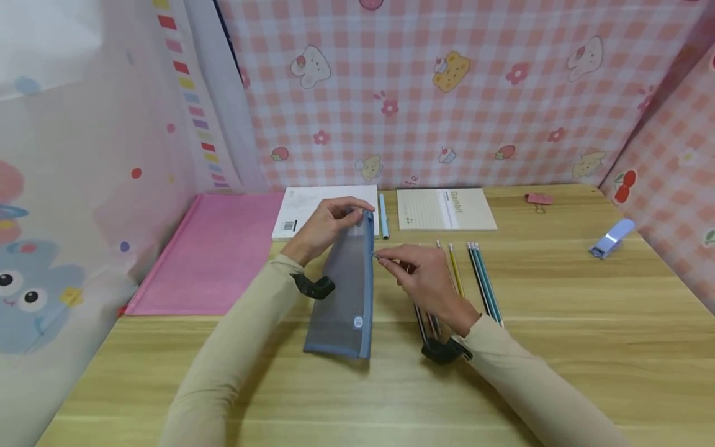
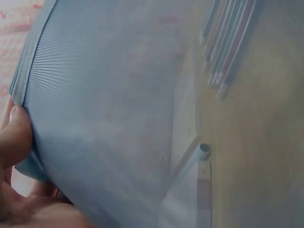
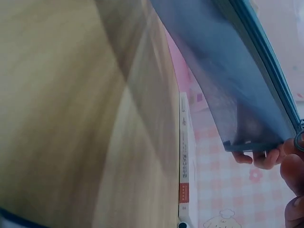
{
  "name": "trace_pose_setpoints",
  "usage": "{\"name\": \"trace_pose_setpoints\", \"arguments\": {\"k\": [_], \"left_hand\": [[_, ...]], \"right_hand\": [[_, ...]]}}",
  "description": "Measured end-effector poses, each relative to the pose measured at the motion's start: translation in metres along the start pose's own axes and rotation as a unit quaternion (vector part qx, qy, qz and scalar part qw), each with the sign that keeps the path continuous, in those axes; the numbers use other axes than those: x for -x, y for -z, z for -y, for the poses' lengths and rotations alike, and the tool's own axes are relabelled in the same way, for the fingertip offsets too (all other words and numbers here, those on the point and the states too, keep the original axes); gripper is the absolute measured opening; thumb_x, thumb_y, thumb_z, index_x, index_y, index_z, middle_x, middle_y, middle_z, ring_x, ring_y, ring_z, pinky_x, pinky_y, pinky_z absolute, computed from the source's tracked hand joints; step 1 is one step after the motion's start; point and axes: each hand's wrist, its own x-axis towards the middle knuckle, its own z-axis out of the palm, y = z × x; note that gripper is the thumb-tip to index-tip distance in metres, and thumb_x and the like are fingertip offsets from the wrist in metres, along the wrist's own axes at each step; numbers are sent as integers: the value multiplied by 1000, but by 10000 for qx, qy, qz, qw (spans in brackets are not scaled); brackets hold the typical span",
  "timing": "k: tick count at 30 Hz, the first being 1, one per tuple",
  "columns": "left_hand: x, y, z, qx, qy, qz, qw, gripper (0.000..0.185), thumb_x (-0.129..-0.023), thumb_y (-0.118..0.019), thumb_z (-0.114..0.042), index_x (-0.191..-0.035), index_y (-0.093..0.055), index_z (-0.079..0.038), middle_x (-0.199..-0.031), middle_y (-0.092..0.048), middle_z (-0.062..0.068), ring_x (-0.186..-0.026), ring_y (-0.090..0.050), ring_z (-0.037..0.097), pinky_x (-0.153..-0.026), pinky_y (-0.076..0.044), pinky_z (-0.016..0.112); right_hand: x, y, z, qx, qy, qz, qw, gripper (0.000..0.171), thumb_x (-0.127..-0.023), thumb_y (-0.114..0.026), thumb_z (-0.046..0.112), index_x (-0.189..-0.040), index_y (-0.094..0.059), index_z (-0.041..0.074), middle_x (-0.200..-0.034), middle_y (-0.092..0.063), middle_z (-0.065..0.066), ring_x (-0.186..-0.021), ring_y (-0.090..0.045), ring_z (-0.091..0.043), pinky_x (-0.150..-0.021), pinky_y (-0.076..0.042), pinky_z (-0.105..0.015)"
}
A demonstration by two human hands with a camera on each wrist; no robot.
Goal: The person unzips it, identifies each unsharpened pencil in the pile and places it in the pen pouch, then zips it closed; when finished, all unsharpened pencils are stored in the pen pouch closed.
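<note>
A grey-blue mesh zipper pouch (image 1: pixel 343 292) stands raised above the table, its zipper edge facing right. My left hand (image 1: pixel 326 226) grips the far top corner, thumb on the near face in the left wrist view. My right hand (image 1: pixel 427 276) pinches the zipper pull (image 1: pixel 374 254) partway along that edge. The pull's ring (image 3: pixel 299 140) shows between those fingertips in the right wrist view. Several pencils (image 1: pixel 485 282) lie right of the pouch, some partly hidden under my right hand. Whether anything is inside the pouch, I cannot tell; its mesh looks flat.
A pink folder (image 1: pixel 218 248) lies at left, beside a white book (image 1: pixel 293 205). Behind the hands are a light blue pen (image 1: pixel 383 217) and a cream notepad (image 1: pixel 441 211). A pink binder clip (image 1: pixel 539 199) and a lavender stapler-like tool (image 1: pixel 611 239) lie at right. Patterned cloth walls enclose the table.
</note>
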Motion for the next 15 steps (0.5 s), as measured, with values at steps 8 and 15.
{"name": "trace_pose_setpoints", "arguments": {"k": [8, 15], "left_hand": [[-2, 12, 6, 239, 152, -238, 9993, 25, -104, -52, -18, -122, -70, -15, -132, -58, 1, -111, -54, 15, -99, -42, 35], [-4, 22, 10, 671, 289, -491, 9961, 26, -104, -53, -20, -123, -70, -15, -102, -59, -1, -95, -54, 14, -82, -47, 28]], "right_hand": [[15, -3, 10, -42, 338, 502, 9982, 15, -89, -74, 5, -101, -80, 8, -88, -79, -5, -57, -57, 0, -53, -48, -15], [33, 0, 22, -15, 510, 904, 9946, 15, -89, -74, 5, -101, -80, 10, -90, -79, -1, -68, -64, -2, -59, -51, -17]]}}
